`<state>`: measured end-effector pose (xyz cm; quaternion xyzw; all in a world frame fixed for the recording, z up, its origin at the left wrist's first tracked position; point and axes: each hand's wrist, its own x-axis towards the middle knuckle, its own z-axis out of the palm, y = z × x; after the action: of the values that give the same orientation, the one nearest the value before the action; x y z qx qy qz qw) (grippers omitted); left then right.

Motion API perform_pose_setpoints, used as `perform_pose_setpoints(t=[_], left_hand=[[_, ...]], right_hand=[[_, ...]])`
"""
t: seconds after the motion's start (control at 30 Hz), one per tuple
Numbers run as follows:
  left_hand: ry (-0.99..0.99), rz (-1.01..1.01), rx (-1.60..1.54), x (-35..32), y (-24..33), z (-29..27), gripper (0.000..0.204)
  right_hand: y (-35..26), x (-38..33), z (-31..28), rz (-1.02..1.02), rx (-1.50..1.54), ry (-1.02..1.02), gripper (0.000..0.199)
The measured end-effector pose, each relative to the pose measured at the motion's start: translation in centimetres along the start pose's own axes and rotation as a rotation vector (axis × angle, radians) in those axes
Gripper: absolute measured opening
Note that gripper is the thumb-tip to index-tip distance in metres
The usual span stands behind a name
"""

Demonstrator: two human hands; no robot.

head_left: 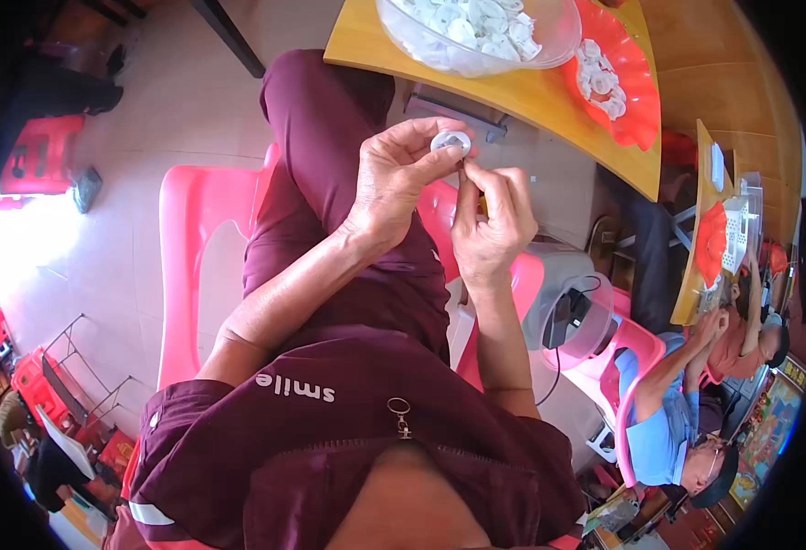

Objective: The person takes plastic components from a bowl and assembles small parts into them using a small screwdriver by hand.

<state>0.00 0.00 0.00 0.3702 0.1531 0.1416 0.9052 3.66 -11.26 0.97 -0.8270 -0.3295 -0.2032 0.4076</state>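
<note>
Above my lap, my left hand [389, 188] pinches a small round white plastic piece [450, 140] between thumb and fingers. Close against its lower right side is my right hand [496, 225], its thumb and index fingertip pressed together. Whatever that pinch holds is too small or too hidden to name. Ahead, a clear plastic bowl [563, 46] heaped with similar white pieces [476, 26] stands on a wooden table [513, 96]. To its right lies a red scalloped tray [639, 87], bearing a smaller pile of white pieces [602, 78].
A pink plastic chair [183, 247] is under me. By my right arm stands a clear tub [604, 321] with a black corded device [568, 312]. At the far right, a person in blue [655, 412] sits by another table [703, 211] holding a red tray [712, 240] and a white perforated basket [737, 234].
</note>
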Motion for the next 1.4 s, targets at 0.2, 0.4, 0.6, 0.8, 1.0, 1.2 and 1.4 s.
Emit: perform_pose_setpoints(t=[0.2, 0.4, 0.6, 0.8, 1.0, 1.2, 1.4], left_hand=[[-0.016, -0.004, 0.023, 0.1, 0.3, 0.0, 0.023], [-0.023, -0.018, 0.000, 0.0, 0.1, 0.1, 0.023], [-0.011, 0.001, 0.006, -0.1, -0.1, 0.3, 0.022], [-0.002, -0.002, -0.015, -0.2, -0.3, 0.2, 0.019], [0.019, 0.006, -0.022, -0.1, -0.4, 0.0, 0.017], [-0.016, -0.063, 0.015, 0.3, 0.3, -0.6, 0.022], [-0.191, -0.239, -0.316, 1.0, 2.3, -1.5, 0.034]], right_hand=[[-0.2, 0.1, 0.1, -0.012, 0.020, 0.024, 0.018], [-0.5, -0.1, 0.2, 0.004, -0.006, 0.033, 0.020], [-1.1, -0.2, 0.4, -0.010, -0.105, 0.034, 0.019], [-1.1, -0.4, 0.9, -0.044, -0.211, 0.029, 0.015], [-1.1, -0.4, 1.4, -0.080, -0.241, 0.062, 0.013], [0.0, 0.5, 0.8, 0.053, 0.040, 0.016, 0.012], [0.7, 0.0, -0.9, 0.242, 0.317, 0.012, 0.010]])
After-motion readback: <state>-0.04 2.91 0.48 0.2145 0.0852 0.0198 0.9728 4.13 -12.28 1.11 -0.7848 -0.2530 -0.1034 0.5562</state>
